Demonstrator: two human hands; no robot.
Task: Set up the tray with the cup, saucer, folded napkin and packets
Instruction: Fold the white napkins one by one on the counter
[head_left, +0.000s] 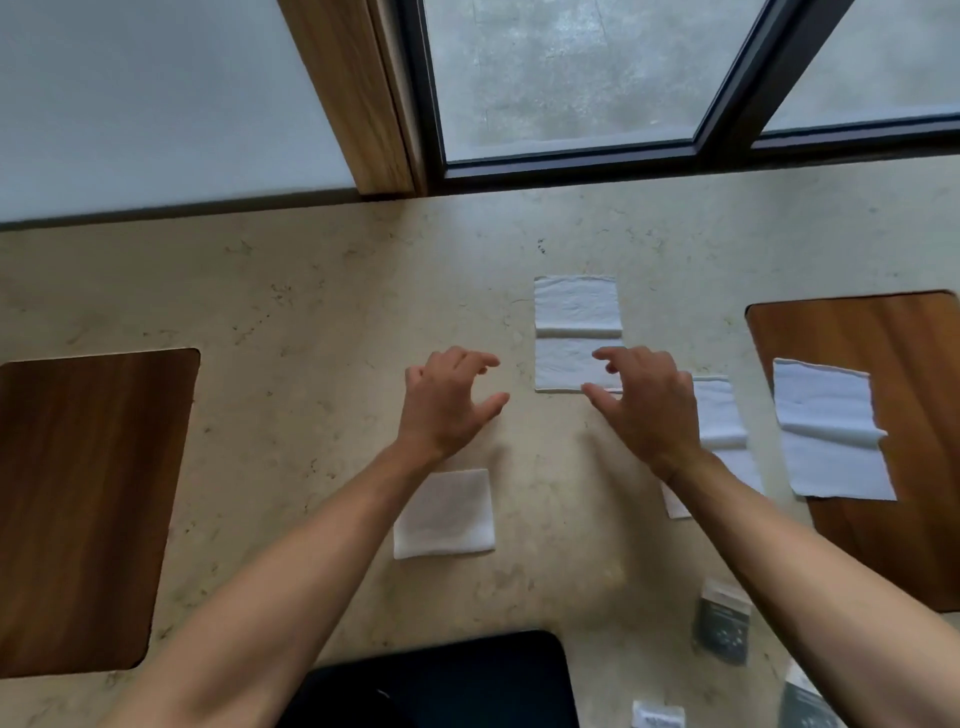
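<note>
Both hands, left (447, 397) and right (644, 400), are hovering empty with fingers spread over the beige stone worktop (311, 291), nearing the half-folded white paper napkin (576, 317), while the black tray (441, 680) is lying bare, no cup or saucer showing.

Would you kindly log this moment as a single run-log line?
left hand: open, empty | right hand: open, above long napkin | folded napkin: on counter | black tray: near edge

The counter (311, 291) is coloured cream with faint brown speckling, and dark reddish-brown wood grain is shown by the inset panels (83, 509) in it. Plain white is seen on the napkins (576, 312) on the counter, while the tray (441, 680) at its near edge is black and the packets (722, 629) beside the tray are dark grey with white tops.
</note>
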